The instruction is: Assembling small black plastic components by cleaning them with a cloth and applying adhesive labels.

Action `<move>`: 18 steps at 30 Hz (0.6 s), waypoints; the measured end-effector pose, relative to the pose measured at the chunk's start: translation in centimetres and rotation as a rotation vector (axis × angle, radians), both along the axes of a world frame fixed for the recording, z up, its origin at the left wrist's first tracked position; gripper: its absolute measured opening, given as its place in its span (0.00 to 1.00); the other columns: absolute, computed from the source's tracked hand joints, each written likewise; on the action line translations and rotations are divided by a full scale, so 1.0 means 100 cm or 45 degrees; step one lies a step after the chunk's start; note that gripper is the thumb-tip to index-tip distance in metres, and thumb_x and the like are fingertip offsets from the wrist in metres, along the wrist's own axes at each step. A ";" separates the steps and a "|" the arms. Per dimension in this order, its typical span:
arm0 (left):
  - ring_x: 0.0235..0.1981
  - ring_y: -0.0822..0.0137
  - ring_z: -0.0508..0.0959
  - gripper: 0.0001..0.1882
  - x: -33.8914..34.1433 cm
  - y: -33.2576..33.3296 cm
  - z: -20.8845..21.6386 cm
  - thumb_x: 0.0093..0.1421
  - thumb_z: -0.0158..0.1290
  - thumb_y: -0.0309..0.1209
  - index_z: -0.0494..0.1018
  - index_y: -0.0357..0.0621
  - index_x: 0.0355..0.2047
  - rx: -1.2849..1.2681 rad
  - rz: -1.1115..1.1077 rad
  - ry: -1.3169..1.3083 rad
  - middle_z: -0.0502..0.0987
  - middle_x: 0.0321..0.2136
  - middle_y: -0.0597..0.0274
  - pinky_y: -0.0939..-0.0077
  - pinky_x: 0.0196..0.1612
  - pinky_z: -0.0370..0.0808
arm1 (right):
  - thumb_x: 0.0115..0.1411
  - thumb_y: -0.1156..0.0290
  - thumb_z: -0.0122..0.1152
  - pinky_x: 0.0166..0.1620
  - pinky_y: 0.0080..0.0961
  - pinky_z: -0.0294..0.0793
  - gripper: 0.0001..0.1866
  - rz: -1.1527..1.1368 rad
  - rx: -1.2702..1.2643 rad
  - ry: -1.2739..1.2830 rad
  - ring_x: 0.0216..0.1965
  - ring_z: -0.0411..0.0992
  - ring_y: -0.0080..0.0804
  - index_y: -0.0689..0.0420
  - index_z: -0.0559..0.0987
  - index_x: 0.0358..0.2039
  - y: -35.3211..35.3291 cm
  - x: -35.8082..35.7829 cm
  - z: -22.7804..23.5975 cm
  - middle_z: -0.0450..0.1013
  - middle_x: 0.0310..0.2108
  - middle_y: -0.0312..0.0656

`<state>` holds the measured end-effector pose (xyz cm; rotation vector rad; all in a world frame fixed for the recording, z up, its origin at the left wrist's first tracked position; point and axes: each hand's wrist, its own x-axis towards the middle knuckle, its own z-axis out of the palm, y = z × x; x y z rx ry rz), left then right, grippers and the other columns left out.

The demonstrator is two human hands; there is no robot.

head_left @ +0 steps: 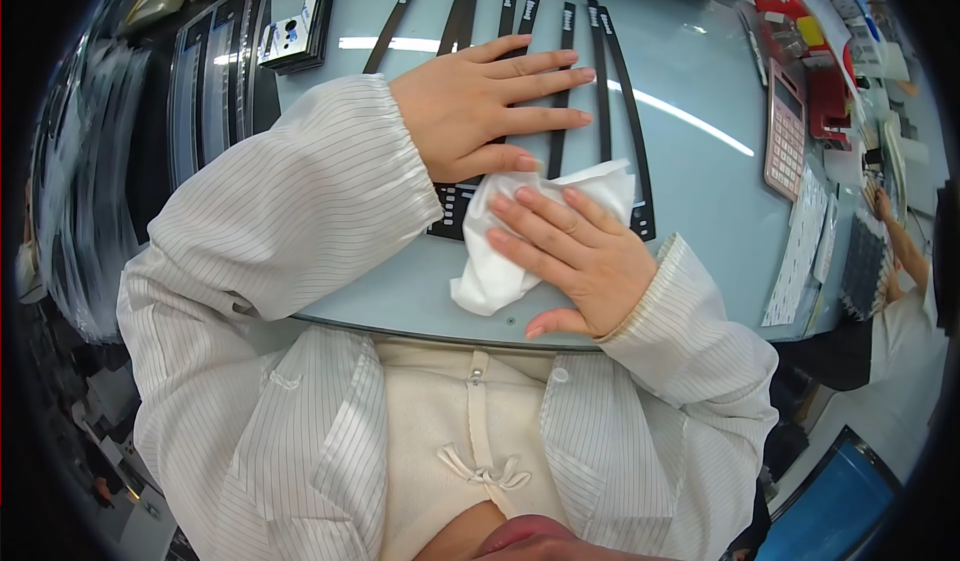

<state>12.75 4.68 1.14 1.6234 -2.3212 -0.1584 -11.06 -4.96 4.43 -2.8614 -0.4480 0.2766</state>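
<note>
Here the left hand [478,106] lies flat, fingers spread and released, pressing down on a row of black strips [600,81] in the middle of the grey table [700,161]. Just nearer, the right hand [575,256] is flat too, fingers stretched out, pinning a white cloth [500,271] against the near ends of the strips. The cloth is crumpled, spilling toward the table's near edge. Far right sits a pink calculator [785,126]; far left, a stack of black trays [215,71]. Another person's arm [905,246] shows at the right rim.
</note>
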 end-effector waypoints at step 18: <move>0.71 0.66 0.48 0.27 0.002 -0.002 0.000 0.69 0.39 0.48 0.56 0.65 0.67 -0.002 0.004 -0.167 0.49 0.70 0.68 0.57 0.72 0.42 | 0.58 0.78 0.55 0.63 0.41 0.64 0.23 -0.262 0.730 -0.433 0.62 0.63 0.53 0.65 0.72 0.55 0.019 0.025 0.001 0.66 0.59 0.56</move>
